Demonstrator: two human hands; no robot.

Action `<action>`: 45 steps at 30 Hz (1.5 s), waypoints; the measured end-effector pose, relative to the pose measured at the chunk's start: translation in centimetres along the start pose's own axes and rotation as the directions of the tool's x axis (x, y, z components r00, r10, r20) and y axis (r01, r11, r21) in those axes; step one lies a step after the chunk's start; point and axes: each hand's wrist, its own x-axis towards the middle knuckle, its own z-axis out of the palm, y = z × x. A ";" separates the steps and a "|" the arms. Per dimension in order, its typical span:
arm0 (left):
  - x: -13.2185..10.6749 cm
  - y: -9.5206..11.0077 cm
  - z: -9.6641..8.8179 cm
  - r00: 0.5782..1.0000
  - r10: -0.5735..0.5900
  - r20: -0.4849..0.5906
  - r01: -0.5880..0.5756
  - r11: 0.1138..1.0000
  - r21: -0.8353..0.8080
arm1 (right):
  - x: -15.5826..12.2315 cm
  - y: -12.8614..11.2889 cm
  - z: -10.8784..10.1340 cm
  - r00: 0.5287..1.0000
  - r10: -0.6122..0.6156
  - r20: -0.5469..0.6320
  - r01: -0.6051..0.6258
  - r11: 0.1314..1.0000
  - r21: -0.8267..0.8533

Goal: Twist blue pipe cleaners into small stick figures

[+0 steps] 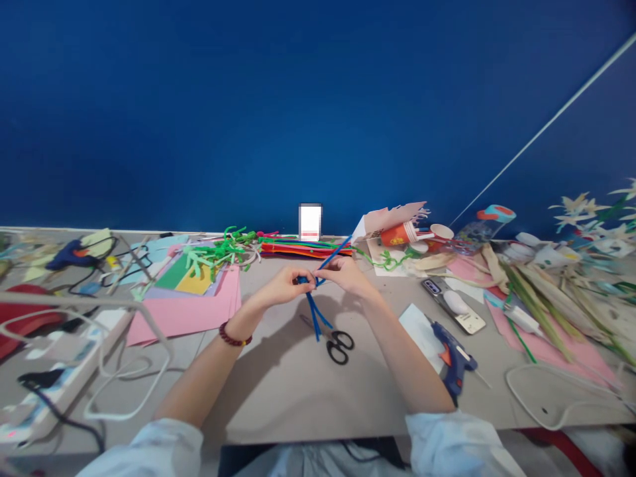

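Note:
Blue pipe cleaners (313,314) hang in a small bunch from between my two hands, over the middle of the table. My left hand (287,286) pinches the bunch at its top, where the stems look bent together. With finger and thumb closed, my right hand (342,274) grips a blue stem whose free end slants up and to the right. The two hands nearly touch. Just below the hanging ends lie black-handled scissors (340,347) on the table. How the stems are twisted between the fingers is too small to make out.
Coloured paper (186,315) and green pipe cleaners (218,248) lie left; a red pipe cleaner bundle (303,250) lies behind my hands. A lit phone (311,222) stands against the wall. Rightward are a glue gun (454,364), another phone (453,306) and paper cups (397,234). A power strip (74,368) sits left.

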 end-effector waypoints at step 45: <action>0.3 -0.2 0.3 0.999 0.037 0.032 -0.036 0.998 -0.043 | 0.4 0.5 -0.9 1.000 0.008 0.022 -0.010 0.996 0.088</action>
